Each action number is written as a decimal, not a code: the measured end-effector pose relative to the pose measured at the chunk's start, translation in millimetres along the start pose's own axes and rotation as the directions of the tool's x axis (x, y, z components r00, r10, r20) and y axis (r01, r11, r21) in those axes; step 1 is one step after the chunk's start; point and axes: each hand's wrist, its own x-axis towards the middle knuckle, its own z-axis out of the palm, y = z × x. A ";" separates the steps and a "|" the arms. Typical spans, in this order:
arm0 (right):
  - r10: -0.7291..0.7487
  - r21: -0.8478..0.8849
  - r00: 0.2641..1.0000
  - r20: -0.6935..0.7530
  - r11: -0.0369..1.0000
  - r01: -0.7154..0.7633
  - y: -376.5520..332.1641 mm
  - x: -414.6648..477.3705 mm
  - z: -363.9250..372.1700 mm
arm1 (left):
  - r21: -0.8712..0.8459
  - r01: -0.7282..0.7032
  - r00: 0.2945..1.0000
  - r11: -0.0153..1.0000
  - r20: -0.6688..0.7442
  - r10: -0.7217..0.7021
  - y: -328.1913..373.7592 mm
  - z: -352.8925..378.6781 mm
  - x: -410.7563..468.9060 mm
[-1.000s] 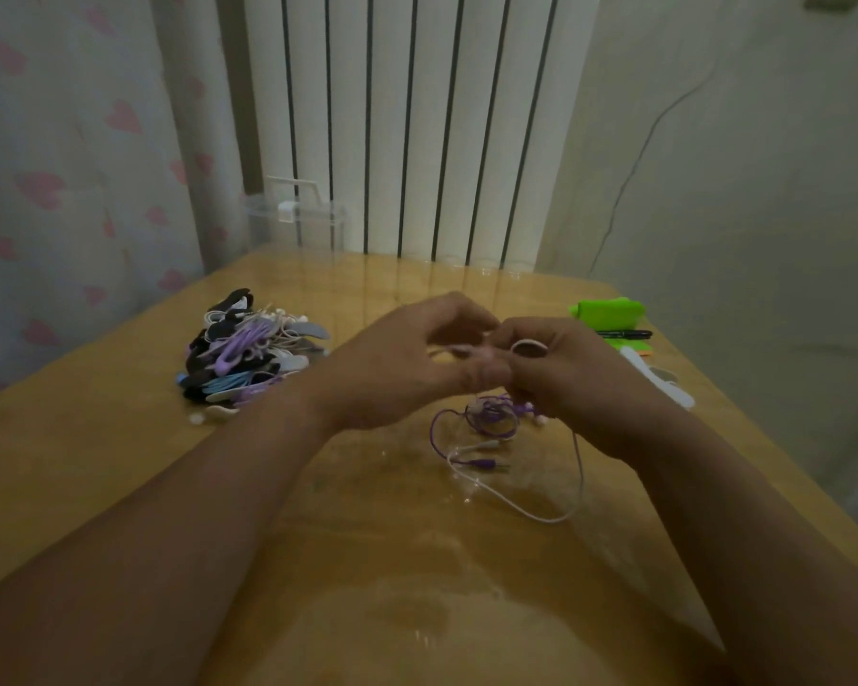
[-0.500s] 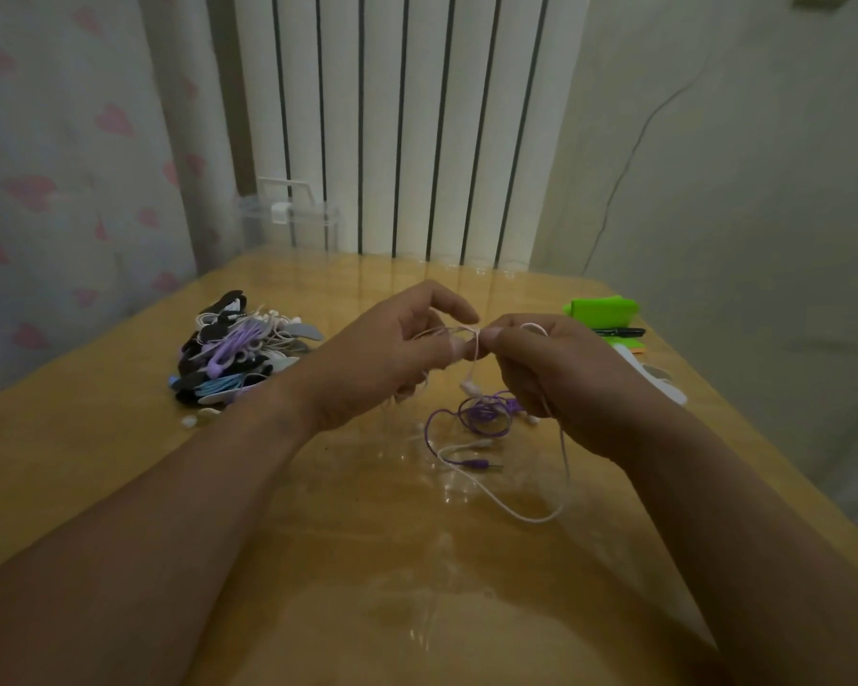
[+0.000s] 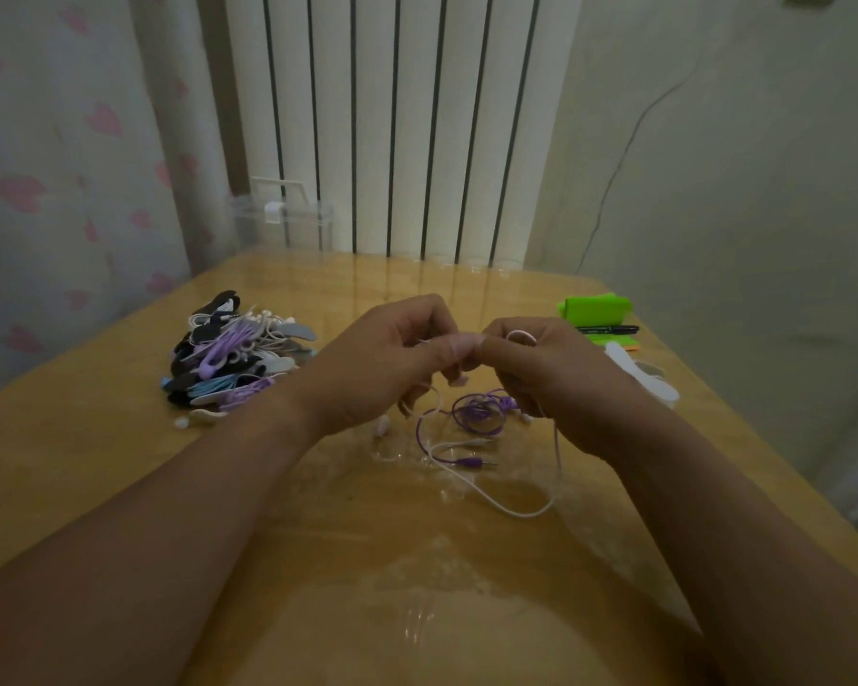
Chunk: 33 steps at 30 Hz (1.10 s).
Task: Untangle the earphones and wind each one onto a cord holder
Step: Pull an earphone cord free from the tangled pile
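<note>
Centre of frame: left hand (image 3: 377, 363) and right hand (image 3: 560, 373) above earphone cords (image 3: 476, 413) on the table (image 3: 70, 462). Left: heap of cord holders (image 3: 234, 354). Right: pen (image 3: 608, 330). Behind: box (image 3: 288, 225).

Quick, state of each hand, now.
Left hand: closed, pinching the white earphone cord.
Right hand: closed, pinching the same white earphone cord.

Dim, soft-focus wide-angle view; glare streaks the table (image 3: 120, 462).

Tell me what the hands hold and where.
The left hand and right hand both pinch the white earphone cord, at a raised stretch where the hands meet.
</note>
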 end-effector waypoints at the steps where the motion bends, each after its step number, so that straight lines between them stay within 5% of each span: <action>1: -0.009 0.025 1.000 0.026 1.000 0.008 -0.4 -0.6 0.3 | -0.078 0.019 0.999 0.997 -0.025 -0.021 -1.0 0.0 0.9; 8: -0.090 -0.158 0.996 -0.024 0.984 0.085 -3.4 0.2 4.1 | -0.403 0.166 0.972 0.900 -0.088 -0.218 -1.6 14.2 5.1; 12: -0.059 -0.176 0.998 -0.009 0.983 0.056 -5.1 -2.7 0.9 | -0.670 0.110 0.868 0.734 -0.295 -0.400 -12.2 2.4 16.7; 14: -0.086 -0.034 0.996 -0.025 0.996 0.085 -4.3 -2.2 -2.5 | -0.572 0.180 0.833 0.800 -0.343 -0.433 -21.4 -10.6 16.4; 16: -0.126 0.154 0.990 -0.064 0.979 0.134 -2.5 -1.0 -4.4 | -0.131 0.322 0.859 0.938 -0.377 -0.348 -28.5 -14.6 13.2; 18: -0.143 0.284 0.983 -0.112 0.944 0.170 -3.2 -0.3 -2.9 | 0.273 0.325 0.914 0.905 -0.338 -0.227 -28.3 -12.2 10.2; 19: -0.142 0.326 0.981 -0.133 0.928 0.179 -4.3 -0.7 -1.7 | 0.339 0.286 0.935 0.896 -0.306 -0.182 -26.1 -10.4 10.0; 25: -0.126 0.571 0.956 -0.264 0.779 0.260 -7.9 3.2 -7.1 | 0.170 0.293 0.942 0.941 -0.218 -0.254 -29.0 -27.6 7.1; 29: -0.089 0.749 0.990 -0.110 0.648 0.142 -10.6 -0.6 -5.8 | 0.020 0.281 0.925 0.960 -0.272 -0.265 -25.5 -24.2 9.7; 31: 0.001 0.607 1.000 -0.023 0.795 0.013 -9.5 -0.9 0.9 | -0.076 0.208 0.924 0.975 -0.312 -0.221 -19.5 -20.9 10.1; 33: 0.086 0.287 0.995 0.044 0.953 -0.095 -4.8 -1.2 9.7 | -0.061 0.132 0.938 0.989 -0.314 -0.145 -12.8 -17.9 8.8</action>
